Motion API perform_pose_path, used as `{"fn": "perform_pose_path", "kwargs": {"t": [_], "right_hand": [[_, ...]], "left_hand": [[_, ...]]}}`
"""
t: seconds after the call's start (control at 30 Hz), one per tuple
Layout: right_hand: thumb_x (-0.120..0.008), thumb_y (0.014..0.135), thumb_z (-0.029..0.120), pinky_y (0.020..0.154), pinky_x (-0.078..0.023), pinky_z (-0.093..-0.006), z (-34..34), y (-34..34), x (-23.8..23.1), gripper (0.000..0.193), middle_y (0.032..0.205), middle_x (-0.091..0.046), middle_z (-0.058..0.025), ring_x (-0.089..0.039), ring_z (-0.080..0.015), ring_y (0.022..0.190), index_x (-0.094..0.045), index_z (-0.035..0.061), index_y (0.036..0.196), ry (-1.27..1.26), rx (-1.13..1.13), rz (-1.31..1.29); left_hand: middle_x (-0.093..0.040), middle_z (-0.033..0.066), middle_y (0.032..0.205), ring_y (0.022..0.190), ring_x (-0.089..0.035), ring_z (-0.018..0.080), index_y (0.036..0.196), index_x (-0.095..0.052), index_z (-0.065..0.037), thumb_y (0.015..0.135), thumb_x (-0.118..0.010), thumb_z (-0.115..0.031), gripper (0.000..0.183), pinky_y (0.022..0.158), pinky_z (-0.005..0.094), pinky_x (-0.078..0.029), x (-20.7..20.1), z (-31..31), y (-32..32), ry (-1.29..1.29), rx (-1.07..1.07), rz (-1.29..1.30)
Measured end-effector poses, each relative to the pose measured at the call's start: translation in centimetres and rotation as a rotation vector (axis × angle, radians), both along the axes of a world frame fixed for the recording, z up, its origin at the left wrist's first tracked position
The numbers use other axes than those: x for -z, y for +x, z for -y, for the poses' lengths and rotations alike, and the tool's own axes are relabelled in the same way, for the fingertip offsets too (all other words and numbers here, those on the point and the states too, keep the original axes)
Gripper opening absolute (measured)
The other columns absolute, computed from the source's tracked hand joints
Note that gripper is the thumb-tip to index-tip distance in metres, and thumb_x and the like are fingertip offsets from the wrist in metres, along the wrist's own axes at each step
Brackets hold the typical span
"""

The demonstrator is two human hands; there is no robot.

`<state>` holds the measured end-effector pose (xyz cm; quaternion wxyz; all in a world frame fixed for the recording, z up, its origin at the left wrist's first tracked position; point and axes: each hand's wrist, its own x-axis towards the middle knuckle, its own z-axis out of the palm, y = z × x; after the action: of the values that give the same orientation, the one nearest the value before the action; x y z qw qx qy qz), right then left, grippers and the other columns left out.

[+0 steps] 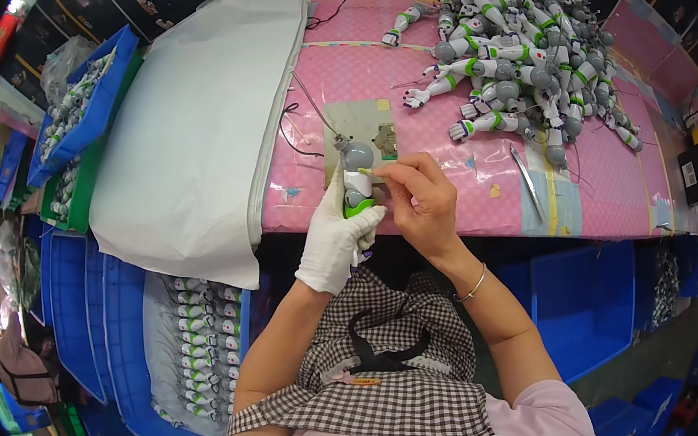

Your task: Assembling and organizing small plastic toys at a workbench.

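My left hand, in a white glove, is closed round a toy arm in white, grey and green. The arm is held upright at the near edge of the pink table, its grey ball-shaped shoulder uppermost. A thin wire or cord rises from beside the ball. My bare right hand is pinched against the right side of the toy arm. Something small and yellowish shows at its fingertips, too small to name. Behind the toy arm lies a flat greyish plate with a small green piece on it.
A large heap of toy arms covers the table's right rear. Tweezers lie at right. White sheets cover the left side. A blue crate below holds rows of toy arms; another blue bin stands lower right.
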<state>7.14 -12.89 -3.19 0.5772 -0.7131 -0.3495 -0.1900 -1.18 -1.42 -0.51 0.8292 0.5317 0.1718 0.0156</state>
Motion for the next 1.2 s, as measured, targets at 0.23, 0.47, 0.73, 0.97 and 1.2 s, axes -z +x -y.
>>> {"fn": "perform_pose_path", "kwargs": {"t": [0.23, 0.47, 0.73, 0.97, 1.2], "right_hand": [[-0.061, 0.077, -0.009, 0.056, -0.043, -0.0241, 1.0, -0.1, 1.9, 0.017, 0.081, -0.055, -0.0064, -0.053, -0.015, 0.066, -0.066, 0.0027, 0.088, -0.02, -0.067, 0.042], [-0.058, 0.073, -0.013, 0.057, -0.044, -0.0244, 0.9, 0.3, 1.6, 0.024, 0.081, -0.054, -0.0064, -0.054, -0.0156, 0.067, -0.066, 0.0034, 0.089, -0.064, -0.116, 0.102], [-0.06, 0.073, -0.011, 0.056, -0.044, -0.0257, 1.4, 0.1, 1.4, 0.021, 0.08, -0.055, -0.0058, -0.054, -0.0157, 0.066, -0.066, 0.0034, 0.088, -0.103, -0.081, 0.136], [-0.061, 0.075, -0.008, 0.056, -0.044, -0.0259, 0.1, 1.1, -0.4, 0.017, 0.08, -0.056, -0.0071, -0.055, -0.0171, 0.065, -0.066, 0.0032, 0.087, -0.011, 0.028, 0.06], [-0.061, 0.077, -0.008, 0.057, -0.041, -0.023, 1.0, 0.4, 0.5, 0.018, 0.08, -0.056, -0.0052, -0.053, -0.0137, 0.066, -0.064, 0.003, 0.09, 0.066, -0.088, -0.04]], "left_hand": [[-0.052, -0.0006, 0.08, 0.053, -0.046, 0.0053, 0.13, -0.036, -0.007, 0.079, -0.06, -0.001, 0.057, 0.045, 0.0185, -0.037, 0.2, -0.1, -0.1, 0.009, -0.015, 0.016], [-0.052, 0.0004, 0.08, 0.054, -0.049, 0.0072, 0.13, -0.036, -0.007, 0.079, -0.06, -0.001, 0.057, 0.046, 0.0189, -0.039, 0.4, -0.2, 0.0, 0.036, -0.004, 0.05], [-0.057, 0.0041, 0.087, 0.056, -0.051, 0.0081, 0.131, -0.035, -0.007, 0.078, -0.059, 0.001, 0.059, 0.047, 0.0191, -0.04, 0.1, -0.3, -0.1, 0.012, 0.001, 0.06], [-0.055, 0.0016, 0.087, 0.06, -0.051, 0.0079, 0.124, -0.044, -0.008, 0.08, -0.06, 0.0, 0.047, 0.051, 0.0191, -0.041, 0.0, -0.1, -0.1, -0.031, -0.012, 0.068], [-0.057, 0.0046, 0.09, 0.06, -0.052, 0.0092, 0.122, -0.045, -0.006, 0.091, -0.055, -0.028, 0.039, 0.05, 0.0209, -0.042, 0.7, -0.5, 0.1, 0.034, -0.038, 0.031]]}}
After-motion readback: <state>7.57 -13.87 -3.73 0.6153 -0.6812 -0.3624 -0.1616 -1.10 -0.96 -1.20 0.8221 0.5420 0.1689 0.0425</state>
